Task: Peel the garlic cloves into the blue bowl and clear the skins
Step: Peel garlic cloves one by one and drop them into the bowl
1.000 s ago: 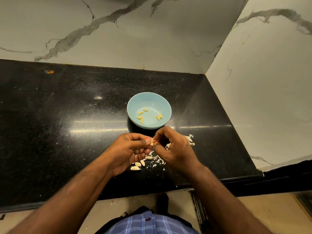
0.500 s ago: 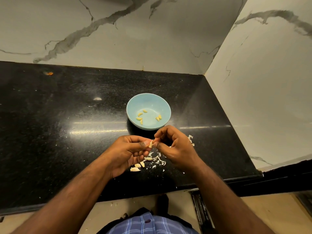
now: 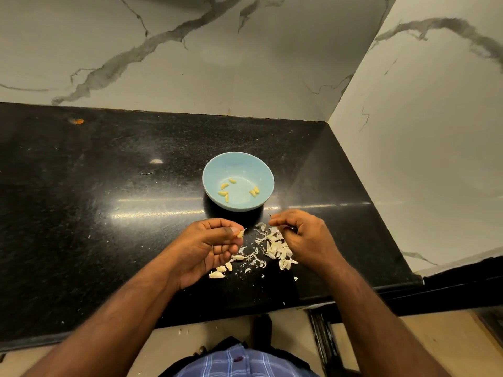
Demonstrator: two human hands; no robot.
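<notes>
Six peeled cloves [image 3: 226, 192] are seen in the bowl [image 3: 261, 170]. One clove [image 3: 240, 233] is pinched by the left hand [image 3: 209, 246]; the right hand [image 3: 304, 238] is held loosely curled over the skins [image 3: 275, 247]. Several cloves [image 3: 217, 274] are left unpeeled; no skins are cleared.

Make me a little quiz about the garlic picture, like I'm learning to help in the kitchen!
1. True or false: the blue bowl already has peeled cloves in it.
2. Which hand pinches a garlic clove: A) the left hand, B) the right hand, C) neither?
3. Fill in: the pile of skins lies on the black ____, between the hands.

Key
1. True: six yellowish cloves lie in the bowl.
2. A: thumb and fingers hold it at the fingertips.
3. Counter.
</notes>
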